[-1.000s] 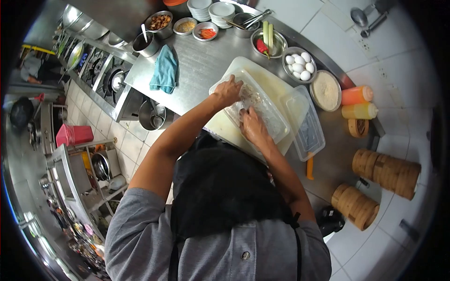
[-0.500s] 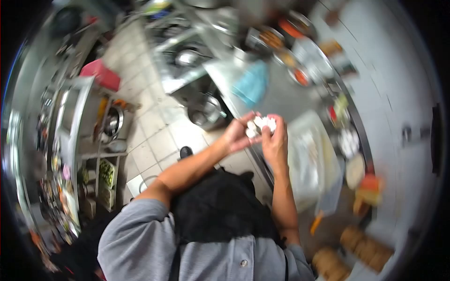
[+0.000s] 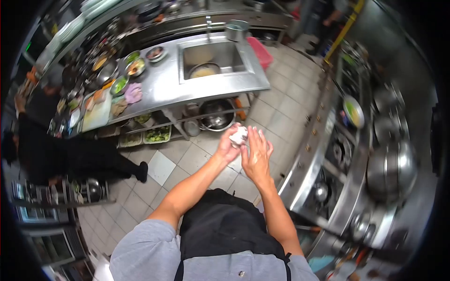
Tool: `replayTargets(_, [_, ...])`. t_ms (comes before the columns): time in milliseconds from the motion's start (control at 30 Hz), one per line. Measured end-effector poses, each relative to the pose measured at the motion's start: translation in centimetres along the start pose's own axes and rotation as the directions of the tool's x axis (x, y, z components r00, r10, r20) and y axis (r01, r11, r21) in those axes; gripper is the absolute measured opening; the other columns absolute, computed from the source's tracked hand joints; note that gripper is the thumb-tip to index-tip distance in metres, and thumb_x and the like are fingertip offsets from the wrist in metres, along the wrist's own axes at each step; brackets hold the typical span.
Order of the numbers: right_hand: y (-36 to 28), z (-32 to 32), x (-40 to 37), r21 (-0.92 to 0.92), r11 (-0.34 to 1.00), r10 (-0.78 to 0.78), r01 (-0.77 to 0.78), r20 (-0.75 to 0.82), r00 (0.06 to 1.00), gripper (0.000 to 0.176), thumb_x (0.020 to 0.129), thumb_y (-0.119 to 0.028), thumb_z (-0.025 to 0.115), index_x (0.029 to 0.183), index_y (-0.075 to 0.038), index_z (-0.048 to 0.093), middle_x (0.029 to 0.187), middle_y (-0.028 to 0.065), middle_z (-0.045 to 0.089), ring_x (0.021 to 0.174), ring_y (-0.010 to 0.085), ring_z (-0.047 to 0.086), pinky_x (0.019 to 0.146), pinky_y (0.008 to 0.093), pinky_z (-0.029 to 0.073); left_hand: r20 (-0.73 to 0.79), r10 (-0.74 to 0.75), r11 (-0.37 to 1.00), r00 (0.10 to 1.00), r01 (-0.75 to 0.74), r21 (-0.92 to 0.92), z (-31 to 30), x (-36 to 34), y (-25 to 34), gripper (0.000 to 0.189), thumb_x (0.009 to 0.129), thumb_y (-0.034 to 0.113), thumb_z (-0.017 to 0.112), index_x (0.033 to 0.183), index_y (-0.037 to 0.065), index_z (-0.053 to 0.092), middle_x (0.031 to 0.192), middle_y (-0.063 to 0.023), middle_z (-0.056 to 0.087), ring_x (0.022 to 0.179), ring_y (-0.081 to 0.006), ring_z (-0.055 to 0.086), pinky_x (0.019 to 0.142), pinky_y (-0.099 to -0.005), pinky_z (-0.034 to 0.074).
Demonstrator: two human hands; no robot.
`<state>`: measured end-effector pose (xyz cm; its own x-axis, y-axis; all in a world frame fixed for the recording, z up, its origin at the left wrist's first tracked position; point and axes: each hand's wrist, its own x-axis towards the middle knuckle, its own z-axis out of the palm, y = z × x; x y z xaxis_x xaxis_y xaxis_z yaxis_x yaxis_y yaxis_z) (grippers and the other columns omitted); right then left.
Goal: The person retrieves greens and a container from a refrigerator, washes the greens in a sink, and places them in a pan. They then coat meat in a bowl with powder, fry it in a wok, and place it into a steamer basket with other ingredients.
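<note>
Over the floor in front of my apron, my left hand [image 3: 228, 146] cups a small heap of soft-looking white lumps [image 3: 239, 136], whose kind I cannot make out. The left fingers curl around its outer side. My right hand [image 3: 257, 157] is held against the heap's right side, with its fingers stretched out and the thumb below. Parts of the lumps are hidden behind the right fingers.
Ahead stands a steel counter [image 3: 161, 89] with a sink [image 3: 234, 60], a cutting board [image 3: 97, 112] and several food bowls. A stove [image 3: 323, 154] with pans runs along the right. At left is a person in dark clothes [image 3: 70, 154]; another person [image 3: 323, 28] stands far back.
My body has turned left, away from the worktop with the blue cloth, and the sink counter now lies ahead. The white lumps travel with my hands. My right fingers have straightened.
</note>
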<state>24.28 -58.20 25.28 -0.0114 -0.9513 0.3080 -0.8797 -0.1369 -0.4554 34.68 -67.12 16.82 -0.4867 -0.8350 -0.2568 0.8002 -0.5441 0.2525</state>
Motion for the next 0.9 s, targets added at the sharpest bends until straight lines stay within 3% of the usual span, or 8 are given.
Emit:
replayTargets(133, [4.5, 7.9, 16.8, 0.252, 0.956, -0.147, 0.152, -0.038, 0.988, 0.054, 0.087, -0.016, 0.060, 0.136, 0.000, 0.044, 0.136, 0.0225, 0.049, 0.127, 0.0385, 0.043, 0.104, 0.0485, 0.032, -0.055, 0.213, 0.977, 0.976, -0.214, -0.014, -2.2, 4.0, 14.9, 0.023, 0.089, 0.017, 0.057, 0.112, 0.017, 0.054, 0.105, -0.0090, 0.060, 0.094, -0.0259, 0.062, 0.050, -0.0218, 0.050])
replayTargets(367, [11.9, 25.7, 51.5, 0.239, 0.909, -0.392, 0.343, 0.203, 0.897, 0.059, 0.085, -0.019, 0.062, 0.134, 0.007, 0.042, 0.141, 0.0344, 0.037, 0.130, 0.0452, 0.039, 0.110, 0.0446, 0.032, -0.400, 0.480, 0.861, 0.781, -0.507, 0.043, -7.1, 10.2, 27.9, 0.027, 0.091, 0.023, 0.058, 0.118, 0.018, 0.054, 0.102, -0.0079, 0.062, 0.092, -0.0239, 0.064, 0.056, -0.0238, 0.053])
replayTargets(467, [12.0, 34.2, 63.3, 0.285, 0.936, -0.238, 0.207, 0.079, 0.968, 0.063, 0.087, -0.024, 0.060, 0.136, 0.009, 0.038, 0.147, 0.0321, 0.029, 0.134, 0.0457, 0.033, 0.111, 0.0446, 0.032, -0.452, 0.497, 0.850, 0.740, -0.520, 0.083, -8.2, 15.1, 28.8, 0.028, 0.092, 0.023, 0.058, 0.119, 0.018, 0.054, 0.104, -0.0073, 0.062, 0.093, -0.0237, 0.064, 0.057, -0.0240, 0.055])
replayTargets(567, [11.5, 38.1, 68.9, 0.195, 0.952, -0.273, 0.236, 0.193, 0.942, 0.056, 0.088, -0.025, 0.059, 0.132, 0.006, 0.047, 0.144, 0.0269, 0.038, 0.132, 0.0423, 0.038, 0.109, 0.0439, 0.034, -0.507, 0.466, 0.875, 0.725, -0.463, 0.142, -6.7, 22.4, 29.5, 0.030, 0.093, 0.023, 0.058, 0.122, 0.017, 0.054, 0.107, -0.0088, 0.062, 0.094, -0.0249, 0.065, 0.057, -0.0251, 0.055])
replayTargets(633, [10.5, 36.2, 69.8, 0.101, 0.979, -0.181, 0.175, 0.821, 0.542, 0.044, 0.089, -0.027, 0.058, 0.123, 0.001, 0.058, 0.129, 0.0231, 0.056, 0.122, 0.0406, 0.050, 0.105, 0.0441, 0.039, -0.547, 0.405, 0.909, 0.733, -0.387, 0.155, -5.3, 27.4, 29.4, 0.034, 0.093, 0.023, 0.059, 0.125, 0.014, 0.053, 0.110, -0.0108, 0.062, 0.093, -0.0266, 0.065, 0.058, -0.0267, 0.055])
replayTargets(700, [13.0, 40.3, 67.8, 0.474, 0.878, -0.348, 0.067, 0.535, 0.770, 0.041, 0.090, -0.029, 0.061, 0.119, -0.001, 0.063, 0.106, 0.0214, 0.068, 0.103, 0.0343, 0.063, 0.095, 0.0410, 0.046, -0.518, 0.350, 0.930, 0.781, -0.356, 0.092, -5.2, 33.3, 30.1, 0.035, 0.093, 0.022, 0.059, 0.127, 0.012, 0.053, 0.113, -0.0123, 0.061, 0.093, -0.0281, 0.065, 0.059, -0.0278, 0.055])
replayTargets(867, [14.3, 37.5, 63.1, 0.669, 0.547, -0.228, -0.503, 0.697, 0.679, 0.039, 0.090, -0.032, 0.064, 0.114, -0.001, 0.065, 0.102, 0.0138, 0.069, 0.094, 0.0189, 0.063, 0.083, 0.0322, 0.048, -0.603, 0.310, 0.948, 0.735, -0.286, 0.140, -2.5, 47.2, 31.6, 0.028, 0.098, 0.025, 0.052, 0.120, 0.010, 0.056, 0.111, -0.0091, 0.062, 0.100, -0.0227, 0.062, 0.084, -0.0346, 0.052])
replayTargets(900, [14.9, 38.2, 62.0, 0.725, 0.548, -0.135, -0.417, 0.569, 0.811, 0.033, 0.091, -0.027, 0.064, 0.111, 0.000, 0.066, 0.099, 0.0108, 0.070, 0.092, 0.0184, 0.063, 0.082, 0.0308, 0.048, -0.620, 0.304, 0.949, 0.723, -0.287, 0.131, -2.9, 48.9, 31.8, 0.028, 0.098, 0.025, 0.052, 0.120, 0.010, 0.056, 0.111, -0.0091, 0.062, 0.100, -0.0227, 0.062, 0.084, -0.0346, 0.052])
